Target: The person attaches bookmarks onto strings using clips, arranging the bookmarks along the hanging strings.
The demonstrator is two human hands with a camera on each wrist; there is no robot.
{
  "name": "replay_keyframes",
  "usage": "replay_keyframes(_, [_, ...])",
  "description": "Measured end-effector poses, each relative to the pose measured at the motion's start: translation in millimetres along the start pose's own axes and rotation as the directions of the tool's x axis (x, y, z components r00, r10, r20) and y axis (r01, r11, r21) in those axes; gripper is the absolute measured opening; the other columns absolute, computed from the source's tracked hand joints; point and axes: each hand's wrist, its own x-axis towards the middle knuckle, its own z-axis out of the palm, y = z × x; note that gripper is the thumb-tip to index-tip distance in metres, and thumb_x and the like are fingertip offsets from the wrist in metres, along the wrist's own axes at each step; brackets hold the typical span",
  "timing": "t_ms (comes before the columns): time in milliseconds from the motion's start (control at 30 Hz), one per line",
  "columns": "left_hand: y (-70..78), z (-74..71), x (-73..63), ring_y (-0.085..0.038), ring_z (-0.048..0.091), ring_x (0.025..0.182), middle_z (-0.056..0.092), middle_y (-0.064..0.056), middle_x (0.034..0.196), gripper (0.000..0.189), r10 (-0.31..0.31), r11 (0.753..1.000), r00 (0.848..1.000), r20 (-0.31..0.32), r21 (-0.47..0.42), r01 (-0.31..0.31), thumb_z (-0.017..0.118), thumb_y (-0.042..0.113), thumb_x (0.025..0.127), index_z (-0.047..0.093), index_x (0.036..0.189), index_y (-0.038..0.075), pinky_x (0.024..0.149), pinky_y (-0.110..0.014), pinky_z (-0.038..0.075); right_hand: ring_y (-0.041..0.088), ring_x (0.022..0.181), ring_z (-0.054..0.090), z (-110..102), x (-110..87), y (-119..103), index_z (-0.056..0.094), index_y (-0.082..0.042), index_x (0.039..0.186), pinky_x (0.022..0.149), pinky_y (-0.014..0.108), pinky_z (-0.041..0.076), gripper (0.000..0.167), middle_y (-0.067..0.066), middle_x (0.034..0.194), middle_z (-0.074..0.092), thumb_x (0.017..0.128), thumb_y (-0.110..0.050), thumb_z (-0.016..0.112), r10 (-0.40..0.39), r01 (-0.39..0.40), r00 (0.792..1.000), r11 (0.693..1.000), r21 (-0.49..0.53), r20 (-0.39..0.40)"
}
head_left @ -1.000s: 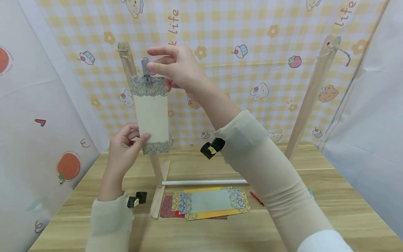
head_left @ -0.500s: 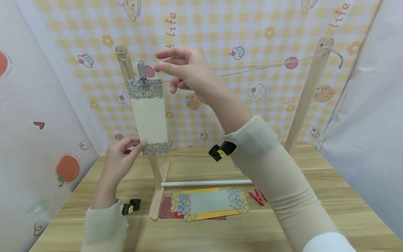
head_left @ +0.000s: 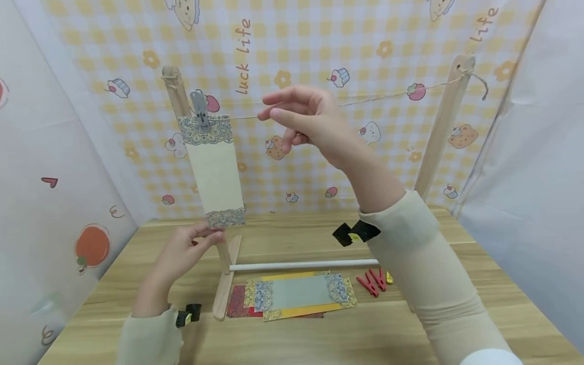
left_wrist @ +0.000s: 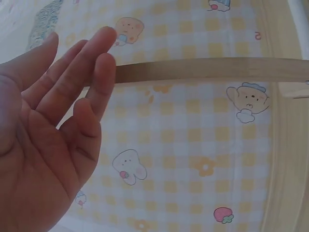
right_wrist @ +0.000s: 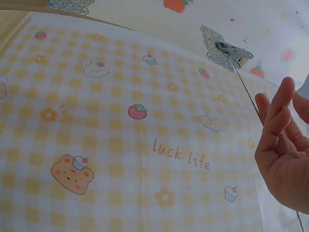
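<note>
A cream card with a patterned border at each end (head_left: 216,175) hangs from a string (head_left: 378,99), held by a grey clothespin (head_left: 201,111) at its top. My left hand (head_left: 182,252) is just below the card's lower edge. In the left wrist view its thumb stands apart from loosely bent fingers, nothing between them. To the right of the card, my right hand (head_left: 315,124) is raised at the string with relaxed fingers. The right wrist view shows the string passing behind the right hand (right_wrist: 287,150); whether they touch I cannot tell.
Two wooden posts (head_left: 444,116) carry the string, and a white rod (head_left: 301,264) runs low between them. A pale blue card (head_left: 301,292) lies on yellow and red cards. Red clothespins (head_left: 367,284) and a yellow one (head_left: 389,278) lie right of them.
My right hand has let go of the grey clothespin and moved right along the string. My left hand has released the card's lower edge and dropped slightly. The card hangs from the clothespin.
</note>
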Motion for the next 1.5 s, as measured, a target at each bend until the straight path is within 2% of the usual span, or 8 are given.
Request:
replay_keyframes(100, [-0.8, 3.6, -2.2, -0.012, 0.069, 0.095, 0.077, -0.004, 0.102, 0.019, 0.0, 1.0, 0.998, 0.058, -0.001, 0.0, 0.059, 0.015, 0.1, 0.072, 0.113, 0.008, 0.073, -0.025, 0.053, 0.016, 0.053, 0.061, -7, -7.8, 2, 0.065, -0.004, 0.117, 0.055, 0.02, 0.049, 0.02, 0.008, 0.107, 0.073, 0.098, -0.004, 0.059, -0.025, 0.025, 1.0, 1.0, 0.015, 0.005])
replay_keyframes(233, [-1.0, 8.0, -4.6, -0.011, 0.068, 0.09, 0.076, -0.002, 0.102, 0.021, 0.021, 1.0, 0.994, 0.111, -0.023, -0.018, 0.059, 0.017, 0.1, 0.071, 0.115, 0.008, 0.075, -0.026, 0.053, 0.017, 0.053, 0.061, -16, -18.2, 5, 0.066, -0.004, 0.115, 0.056, 0.021, 0.05, 0.019, 0.007, 0.106, 0.073, 0.098, -0.003, 0.058, -0.037, 0.036, 0.999, 0.999, 0.024, 0.008])
replay_keyframes(467, [3.9, 19.3, -4.2, -0.011, 0.066, 0.09, 0.074, -0.005, 0.106, 0.024, 0.039, 0.995, 0.985, 0.167, -0.093, -0.024, 0.061, 0.019, 0.099, 0.069, 0.118, 0.008, 0.073, -0.025, 0.052, 0.018, 0.056, 0.062, -40, -40.9, 15, 0.07, -0.008, 0.111, 0.058, 0.024, 0.052, 0.022, 0.006, 0.106, 0.075, 0.097, 0.001, 0.056, -0.051, 0.05, 0.998, 0.998, 0.025, 0.035])
replay_keyframes(700, [12.3, 37.0, 0.3, -0.021, 0.067, 0.097, 0.073, -0.009, 0.112, 0.029, 0.009, 0.993, 0.97, 0.245, -0.114, 0.019, 0.06, 0.024, 0.099, 0.067, 0.12, 0.006, 0.079, -0.028, 0.054, 0.02, 0.064, 0.068, -75, -76.5, 31, 0.067, -0.006, 0.117, 0.067, 0.03, 0.056, 0.022, 0.002, 0.11, 0.075, 0.098, -0.001, 0.057, 0.009, 0.0, 0.998, 0.99, -0.14, 0.065])
replay_keyframes(833, [15.8, 46.8, 0.3, -0.02, 0.066, 0.1, 0.072, -0.01, 0.115, 0.029, -0.004, 0.993, 0.958, 0.285, -0.111, 0.037, 0.059, 0.026, 0.1, 0.067, 0.12, 0.006, 0.082, -0.031, 0.052, 0.018, 0.069, 0.069, -96, -97.0, 42, 0.067, -0.006, 0.119, 0.068, 0.028, 0.055, 0.023, 0.002, 0.112, 0.074, 0.099, -0.002, 0.056, 0.045, -0.027, 0.996, 0.979, -0.204, 0.083])
replay_keyframes(1133, [16.5, 65.9, -1.7, -0.027, 0.066, 0.107, 0.07, -0.014, 0.117, 0.03, 0.032, 0.988, 0.948, 0.317, -0.152, 0.017, 0.058, 0.025, 0.1, 0.066, 0.12, 0.004, 0.086, -0.031, 0.055, 0.019, 0.089, 0.071, -138, -146.4, 66, 0.06, 0.004, 0.125, 0.08, 0.028, 0.057, 0.032, 0.006, 0.117, 0.072, 0.098, 0.012, 0.047, 0.021, 0.031, 0.966, 0.98, -0.198, 0.258])
replay_keyframes(1300, [18.0, 74.7, -0.3, -0.03, 0.065, 0.111, 0.07, -0.011, 0.117, 0.028, 0.022, 0.991, 0.944, 0.328, -0.129, 0.022, 0.059, 0.024, 0.1, 0.067, 0.119, 0.006, 0.089, -0.038, 0.057, 0.016, 0.096, 0.071, -157, -174.2, 79, 0.057, 0.005, 0.128, 0.086, 0.024, 0.055, 0.032, 0.003, 0.119, 0.072, 0.098, 0.011, 0.046, 0.072, -0.023, 0.976, 0.972, -0.232, 0.205])
replay_keyframes(1500, [19.7, 88.5, -0.7, -0.027, 0.065, 0.108, 0.069, -0.013, 0.118, 0.028, 0.029, 0.989, 0.935, 0.353, -0.146, 0.024, 0.06, 0.022, 0.1, 0.067, 0.12, 0.004, 0.088, -0.032, 0.056, 0.016, 0.101, 0.069, -177, -205.5, 100, 0.056, 0.005, 0.128, 0.088, 0.024, 0.055, 0.032, 0.002, 0.121, 0.071, 0.1, 0.01, 0.044, 0.143, -0.1, 0.977, 0.963, -0.252, 0.158])
